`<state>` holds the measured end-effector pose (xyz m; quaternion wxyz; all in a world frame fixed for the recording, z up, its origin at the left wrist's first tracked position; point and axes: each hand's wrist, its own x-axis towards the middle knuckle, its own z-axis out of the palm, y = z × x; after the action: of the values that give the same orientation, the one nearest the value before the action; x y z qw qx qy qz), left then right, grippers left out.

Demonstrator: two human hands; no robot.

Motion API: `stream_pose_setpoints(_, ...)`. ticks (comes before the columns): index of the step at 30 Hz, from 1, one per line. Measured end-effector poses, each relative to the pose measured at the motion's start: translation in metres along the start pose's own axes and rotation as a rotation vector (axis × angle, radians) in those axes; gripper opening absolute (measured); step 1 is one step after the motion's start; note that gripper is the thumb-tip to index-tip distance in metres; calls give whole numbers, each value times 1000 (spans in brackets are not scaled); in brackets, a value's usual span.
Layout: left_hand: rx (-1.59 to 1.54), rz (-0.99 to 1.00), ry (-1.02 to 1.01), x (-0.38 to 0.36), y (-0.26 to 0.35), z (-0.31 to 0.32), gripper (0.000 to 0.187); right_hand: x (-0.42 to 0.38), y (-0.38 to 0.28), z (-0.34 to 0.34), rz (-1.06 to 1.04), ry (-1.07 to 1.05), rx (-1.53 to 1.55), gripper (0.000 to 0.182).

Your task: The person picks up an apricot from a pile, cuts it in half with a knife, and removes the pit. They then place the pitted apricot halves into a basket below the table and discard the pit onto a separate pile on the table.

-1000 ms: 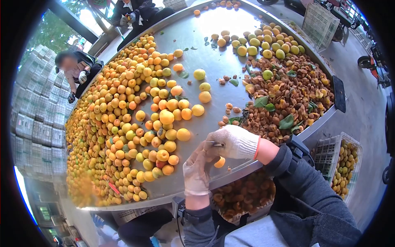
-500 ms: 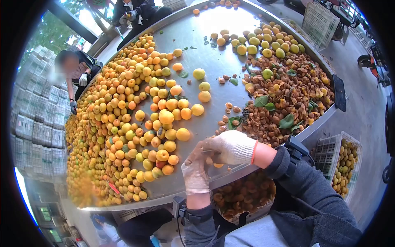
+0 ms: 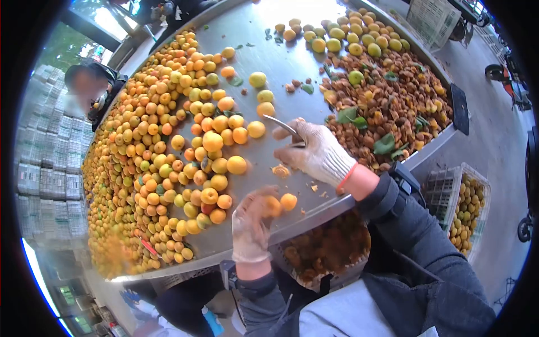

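My right hand (image 3: 314, 147), in a white glove, grips a thin curved metal blade (image 3: 281, 123) that points up and left over the metal table (image 3: 236, 31). My left hand (image 3: 251, 224), gloved and partly blurred, is at the near edge with its fingers curved around an orange fruit (image 3: 271, 206). Another orange fruit (image 3: 288, 201) lies just to the right of it. Between my hands a torn piece of brown pulp (image 3: 281, 171) is on the metal. Whole yellow-orange fruits (image 3: 163, 129) cover the left side.
A heap of brown pits (image 3: 387, 101) with leaves lies right. A black phone-like slab (image 3: 459, 109) is on the right rim. Below the near edge sits a crate of brown pieces (image 3: 328, 247); another crate (image 3: 441, 202) stands right. A person (image 3: 92, 84) is at the left.
My hands have separated; the right moved up with the blade now visible, the left down-left. An orange fruit shows at my left fingers. The person at the left leans lower.
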<state>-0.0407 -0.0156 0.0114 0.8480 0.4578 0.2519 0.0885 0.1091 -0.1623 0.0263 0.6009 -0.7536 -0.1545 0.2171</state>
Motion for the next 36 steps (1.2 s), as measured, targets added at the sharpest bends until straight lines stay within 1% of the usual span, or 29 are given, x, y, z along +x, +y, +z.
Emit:
stream_pose_setpoints(2, 481, -85, -425, -12, 13, -1, 23, 1, 0, -6, -17, 17, -48, 39)
stream_pose_setpoints(3, 462, -78, -303, -16, 9, 6, 19, 1, 3, -8, -52, 27, -78, 39)
stream_pose_setpoints(4, 468, -86, -315, -12, 1, 7, 19, 0, 4, -10, -89, 37, -111, 39)
stream_pose_setpoints(6, 1230, 220, -36, 10, -20, 4, 26, -4, 4, -13, -100, 47, -128, 39)
stream_pose_setpoints(7, 1545, 114, -52, 18, -24, 5, 35, -5, 5, -13, -96, 37, -105, 39)
stream_pose_setpoints(8, 1549, 123, -50, 22, -31, 4, 35, -4, 5, -13, -97, 26, -82, 39)
stream_pose_setpoints(10, 1789, 299, -124, 30, -47, 3, 45, -4, 4, -18, -91, 27, -60, 37)
stream_pose_setpoints(12, 1786, 328, -94, 33, -49, -1, 47, -8, -8, -30, 22, 33, 363, 33)
stream_pose_setpoints(13, 1537, 231, -31, 32, -47, -4, 47, -10, -18, -43, 144, 46, 411, 31)
stream_pose_setpoints(14, 1288, 138, 29, 33, -45, -7, 47, -7, -16, -49, 66, 84, 609, 28)
stream_pose_setpoints(15, 1297, 142, 29, 36, -44, -14, 47, -2, -8, -58, 28, 65, 890, 27)
stream_pose_setpoints(16, 1155, 114, 52, 39, -45, -22, 49, 3, -2, -66, -10, 44, 1170, 27)
stream_pose_setpoints(17, 1011, 85, 75, 41, -46, -25, 50, 3, -9, -69, 74, 91, 1381, 22)
stream_pose_setpoints(18, 1016, 87, 75, 38, -43, -16, 50, 4, -7, -69, 72, 91, 1386, 22)
stream_pose_setpoints(20, 1554, 160, 32, 31, -39, 13, 47, 4, 5, -63, 348, 144, 1422, 21)
stream_pose_setpoints(21, 1556, 164, 29, 32, -42, 24, 47, -2, 12, -55, 470, 27, 1362, 17)
stream_pose_setpoints(22, 1750, 156, -30, 33, -45, 34, 45, -5, 17, -47, 437, -51, 1252, 17)
stream_pose_setpoints(23, 1944, 148, -91, 35, -46, 39, 43, -11, 12, -44, 379, -37, 1201, 19)
stream_pose_setpoints(24, 1948, 151, -94, 35, -44, 39, 43, -15, 9, -45, 324, -21, 1151, 22)
stream_pose_setpoints(26, 1633, 32, -107, 37, -33, 33, 37, -8, 13, -61, 198, -17, 1273, 28)
stream_pose_setpoints(27, 1641, 37, -105, 35, -26, 26, 37, -7, 13, -71, 158, 2, 1402, 25)
stream_pose_setpoints(29, 468, -138, -195, 20, -12, 3, 35, 0, 11, -84, 188, 134, 1600, 12)
stream_pose_setpoints(30, 474, -134, -185, 7, -9, 2, 35, 2, 15, -85, 170, 157, 1733, 10)
stream_pose_setpoints(31, 635, -19, -266, -8, -2, 7, 32, -1, 11, -81, 300, 171, 1782, 14)
stream_pose_setpoints(32, 794, 100, -346, -19, 5, 13, 31, -8, 5, -68, 434, 313, 1581, 13)
stream_pose_setpoints(33, 797, 110, -338, -29, 12, 19, 31, -12, 22, -57, 474, 104, 1467, 10)
stream_pose_setpoints(34, 851, 84, -416, -36, 19, 24, 32, -15, 27, -49, 508, -96, 1342, 8)
stream_pose_setpoints(35, 905, 52, -496, -39, 22, 26, 34, -18, 31, -43, 508, -104, 1344, 8)
stream_pose_setpoints(36, 907, 50, -490, -29, 24, 24, 34, -25, 16, -41, 421, -80, 1296, 11)
